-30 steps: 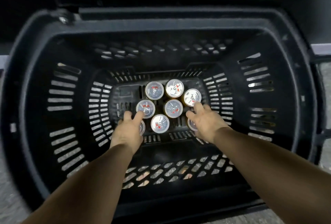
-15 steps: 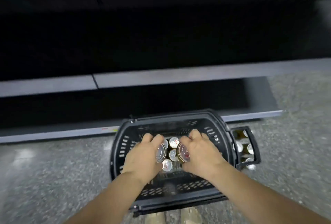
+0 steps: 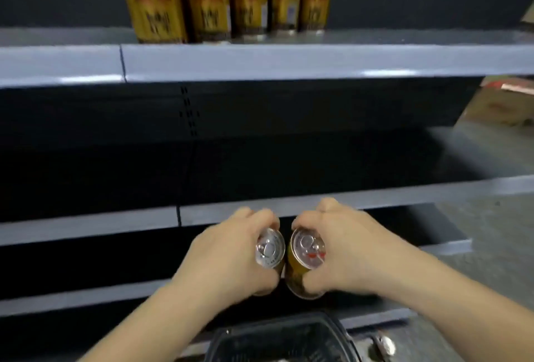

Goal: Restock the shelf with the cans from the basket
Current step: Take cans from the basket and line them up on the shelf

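Observation:
My left hand (image 3: 228, 254) grips a gold can (image 3: 270, 249) with a silver lid, and my right hand (image 3: 352, 249) grips a second gold can (image 3: 306, 263). Both cans are held side by side, almost touching, in front of the lower grey shelves (image 3: 86, 225). The black basket (image 3: 283, 338) sits on the floor below my hands; only its far rim shows. Several gold cans (image 3: 225, 3) stand in a row on the top shelf (image 3: 289, 61), up and to the left of my hands.
Dark bare shelf levels lie between the top shelf and my hands. A cardboard box (image 3: 502, 104) sits at the right end of the shelving. Speckled grey floor (image 3: 497, 260) runs along the right side.
Both hands closed on cans inside the basket and lifted them out. The view rose from the basket to the shelves, and the cans now hang in front of the lower shelves.

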The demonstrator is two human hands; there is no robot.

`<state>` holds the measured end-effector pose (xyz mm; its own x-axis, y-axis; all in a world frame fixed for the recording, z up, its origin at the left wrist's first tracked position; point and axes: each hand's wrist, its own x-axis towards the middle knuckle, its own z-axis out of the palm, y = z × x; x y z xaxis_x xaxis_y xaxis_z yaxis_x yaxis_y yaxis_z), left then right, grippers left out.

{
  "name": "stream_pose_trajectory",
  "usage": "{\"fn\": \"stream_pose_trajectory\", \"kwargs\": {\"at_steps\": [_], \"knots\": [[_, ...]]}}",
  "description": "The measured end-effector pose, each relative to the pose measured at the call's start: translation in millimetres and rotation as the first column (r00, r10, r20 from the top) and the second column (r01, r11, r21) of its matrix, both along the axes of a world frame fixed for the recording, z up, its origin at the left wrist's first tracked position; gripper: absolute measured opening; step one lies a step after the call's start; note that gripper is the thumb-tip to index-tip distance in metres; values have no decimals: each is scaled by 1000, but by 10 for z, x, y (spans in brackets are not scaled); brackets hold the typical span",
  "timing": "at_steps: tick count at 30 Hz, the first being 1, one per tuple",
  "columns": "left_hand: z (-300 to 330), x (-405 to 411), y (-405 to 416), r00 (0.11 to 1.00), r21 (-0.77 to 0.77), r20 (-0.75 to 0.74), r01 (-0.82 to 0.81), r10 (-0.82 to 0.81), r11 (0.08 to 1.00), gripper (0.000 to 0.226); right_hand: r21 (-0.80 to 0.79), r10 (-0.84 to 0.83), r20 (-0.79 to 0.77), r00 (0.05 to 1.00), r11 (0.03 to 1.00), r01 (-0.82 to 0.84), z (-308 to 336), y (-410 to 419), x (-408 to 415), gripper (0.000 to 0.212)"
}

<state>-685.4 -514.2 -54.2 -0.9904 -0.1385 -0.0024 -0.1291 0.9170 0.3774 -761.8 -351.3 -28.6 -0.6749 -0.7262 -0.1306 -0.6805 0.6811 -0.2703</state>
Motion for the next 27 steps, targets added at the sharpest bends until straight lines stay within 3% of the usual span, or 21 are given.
{"fn": "stream_pose_trajectory", "kwargs": {"at_steps": [4, 9, 14, 18, 20, 27], "knots": [[940, -102, -111, 991, -6, -128, 36, -37, 999, 51, -117, 15, -54, 998, 993, -21, 909, -16, -94, 57], [1918, -358, -199, 983, 59, -181, 51, -40, 997, 53, -231, 53, -72, 996, 970, -69, 1814, -88, -408, 63], [2680, -746, -271, 968, 77, -249, 14, 5, 997, 50, -371, 92, -6, 996, 924, -87, 2469, -172, -899, 67], [2959, -1192, -381, 954, 100, -292, -43, 70, 994, 51, -433, 59, -139, 989, 894, -114, 2745, -377, -1331, 70], [2987, -1445, -449, 960, 131, -261, -72, 105, 989, 52, -416, 44, -147, 988, 903, -102, 2791, -497, -1560, 70], [2782, -2174, -700, 983, 25, -149, -105, 107, 994, 54, -346, -26, -172, 985, 937, -35, 2511, -831, -2252, 60]]}}
